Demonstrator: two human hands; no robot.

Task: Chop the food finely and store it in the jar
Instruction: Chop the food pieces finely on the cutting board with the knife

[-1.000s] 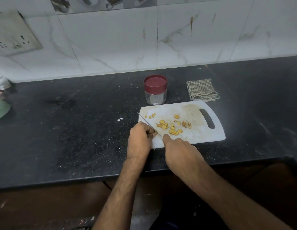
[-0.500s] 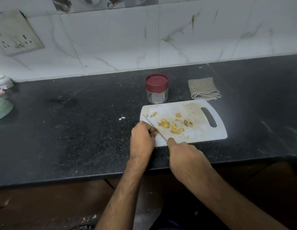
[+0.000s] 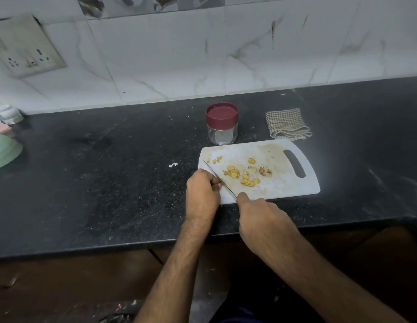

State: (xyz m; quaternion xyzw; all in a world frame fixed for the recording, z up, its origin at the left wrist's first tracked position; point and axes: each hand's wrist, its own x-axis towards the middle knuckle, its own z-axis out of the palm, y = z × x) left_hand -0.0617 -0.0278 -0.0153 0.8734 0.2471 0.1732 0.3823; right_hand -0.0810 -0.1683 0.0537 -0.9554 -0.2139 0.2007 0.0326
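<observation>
One white plastic cutting board [image 3: 272,190] with a slot handle lies flat on the black speckled stone counter [image 3: 109,183]. One thin-bladed knife [image 3: 218,177] lies diagonally across the board's near-left corner. The right hand [image 3: 261,217] is curled round the knife handle, index finger extended toward the blade. The left hand [image 3: 202,194] has its fingers curled down just left of the blade; whatever they pinch is hidden, cannot tell. The yellow sliced food pieces [image 3: 243,174] are scattered mid-board, right of the blade: roughly fifteen slices, plus a few small bits near the far-left edge. One clear jar with a dark red lid [image 3: 222,123], lid on, stands just behind the board. One folded checked cloth [image 3: 287,123] sits right of the jar. One pale green bowl [image 3: 3,152] is at the left edge.
</observation>
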